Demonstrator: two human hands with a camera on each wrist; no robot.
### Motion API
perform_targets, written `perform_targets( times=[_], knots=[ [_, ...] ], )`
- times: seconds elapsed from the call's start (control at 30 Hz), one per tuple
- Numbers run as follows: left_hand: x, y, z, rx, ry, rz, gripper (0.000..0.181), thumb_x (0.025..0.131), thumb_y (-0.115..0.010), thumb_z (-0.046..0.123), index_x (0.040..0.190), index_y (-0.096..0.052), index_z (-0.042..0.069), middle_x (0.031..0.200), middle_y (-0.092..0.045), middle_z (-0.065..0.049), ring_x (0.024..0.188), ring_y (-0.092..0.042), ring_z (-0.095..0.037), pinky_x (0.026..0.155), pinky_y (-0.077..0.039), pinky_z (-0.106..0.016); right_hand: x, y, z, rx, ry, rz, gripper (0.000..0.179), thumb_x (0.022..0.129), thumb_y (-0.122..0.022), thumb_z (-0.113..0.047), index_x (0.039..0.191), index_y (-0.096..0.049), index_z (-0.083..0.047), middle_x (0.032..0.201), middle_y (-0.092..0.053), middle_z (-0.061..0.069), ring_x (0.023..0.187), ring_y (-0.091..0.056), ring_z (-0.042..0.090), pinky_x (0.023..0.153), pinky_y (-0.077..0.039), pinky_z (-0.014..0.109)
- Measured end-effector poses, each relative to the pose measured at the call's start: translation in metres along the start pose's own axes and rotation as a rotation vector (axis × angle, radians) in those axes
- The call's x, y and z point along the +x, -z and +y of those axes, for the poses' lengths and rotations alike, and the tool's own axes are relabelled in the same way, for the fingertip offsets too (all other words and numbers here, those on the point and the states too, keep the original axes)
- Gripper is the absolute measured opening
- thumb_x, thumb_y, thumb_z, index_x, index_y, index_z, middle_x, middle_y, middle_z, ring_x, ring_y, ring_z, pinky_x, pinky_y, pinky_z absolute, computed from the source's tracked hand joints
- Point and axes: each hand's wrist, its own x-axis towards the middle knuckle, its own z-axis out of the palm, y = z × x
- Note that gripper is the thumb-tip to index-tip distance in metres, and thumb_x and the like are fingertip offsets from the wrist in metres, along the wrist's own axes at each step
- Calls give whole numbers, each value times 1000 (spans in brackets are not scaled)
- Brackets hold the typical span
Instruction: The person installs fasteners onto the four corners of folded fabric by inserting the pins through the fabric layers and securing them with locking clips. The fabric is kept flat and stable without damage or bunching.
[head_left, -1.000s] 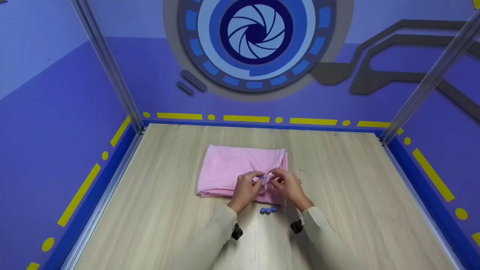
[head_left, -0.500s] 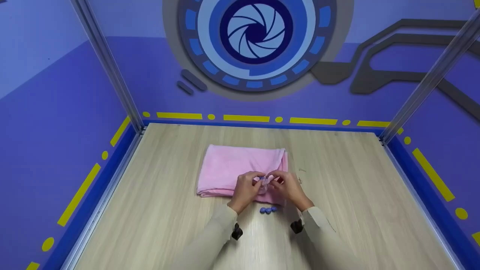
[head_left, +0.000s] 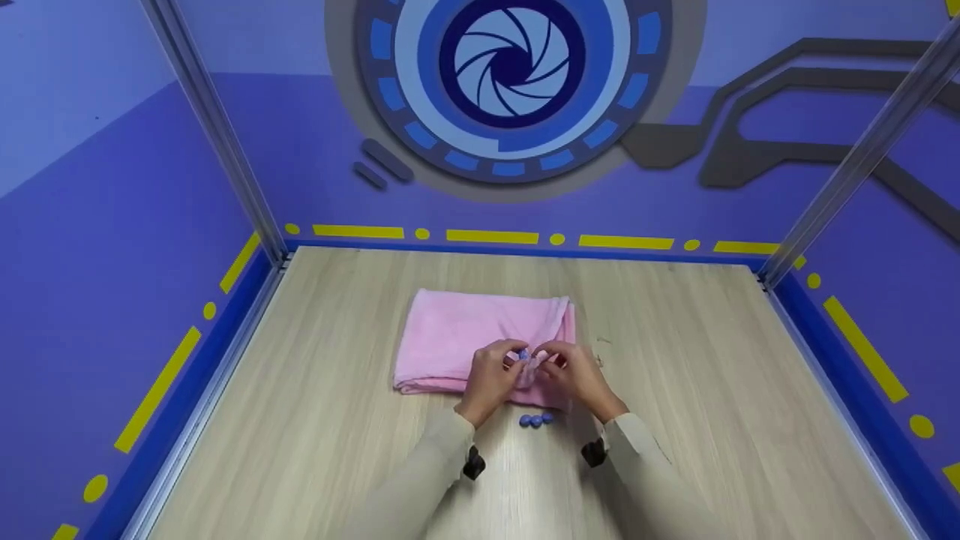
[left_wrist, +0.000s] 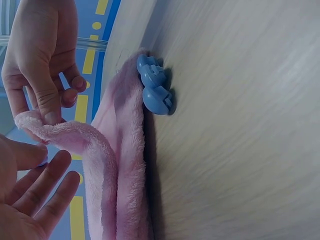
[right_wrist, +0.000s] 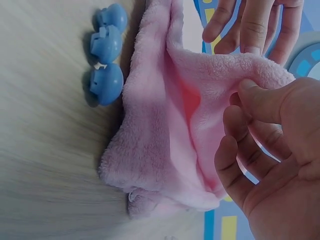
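Pink cloth (head_left: 457, 337) lies folded on the surface, its near right part lifted between two hands set close together. The right hand (head_left: 577, 373) pinches the raised edge between thumb and fingers; the left hand (head_left: 490, 376), beside it, pinches a small blue piece (head_left: 523, 354) mostly hidden by its fingers. Three blue clips (head_left: 536, 421) sit in a close row just off the cloth's near edge, on the wood-grained surface (head_left: 337, 390). Purple-blue walls (head_left: 300, 150) stand around it.
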Motion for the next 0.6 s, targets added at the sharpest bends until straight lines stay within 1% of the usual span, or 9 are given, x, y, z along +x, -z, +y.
perform_targets(
  times=[0.17, 0.3, 0.4, 0.47, 0.57, 0.6],
  knots=[
    [0, 0, 0, -14, 9, 9, 21, 85, -79, -3, 106, -75, -2, 101, -76, -13, 80, -74, -20, 72, -60, -25, 1, -1, 2, 3, 45, 14, 19, 86, -75, 7, 98, -76, -8, 87, -73, 4, 76, -65, 18, 64, -55, 29],
    [0, 1, 0, -20, -6, 16, 19, 85, -78, -4, 104, -75, -3, 101, -77, -14, 77, -74, -20, 68, -60, -24, 1, -2, 2, 8, 69, 12, 16, 89, -75, 4, 101, -76, -6, 90, -73, 6, 77, -65, 18, 64, -56, 29],
    [0, 1, -1, -15, -14, 16, 18, 86, -77, -5, 104, -75, -3, 101, -77, -14, 75, -74, -20, 66, -60, -24, 0, -1, 1, 26, 50, 5, 18, 91, -74, 1, 107, -75, -6, 93, -73, 6, 78, -65, 18, 65, -56, 30],
    [0, 2, -2, -10, -4, 12, 16, 88, -75, -4, 103, -75, -1, 100, -77, -14, 76, -74, -19, 66, -59, -24, 0, -1, 0, 40, 22, 2, 23, 91, -75, 1, 112, -74, -8, 96, -73, 4, 78, -65, 17, 65, -57, 29],
    [0, 3, -2, 11, 18, 9, 14, 90, -73, -3, 103, -75, 1, 101, -78, -10, 78, -73, -17, 68, -59, -26, -1, 1, -1, 50, -4, 8, 31, 90, -75, 1, 119, -71, -9, 95, -71, 2, 75, -65, 17, 64, -57, 28],
    [0, 3, -2, 23, 17, 14, 13, 90, -72, -2, 102, -75, 2, 101, -78, -9, 78, -73, -16, 68, -59, -27, -2, 1, -1, 52, -8, 12, 33, 90, -75, 2, 121, -70, -9, 93, -71, 2, 74, -65, 17, 63, -56, 28]
  ],
)
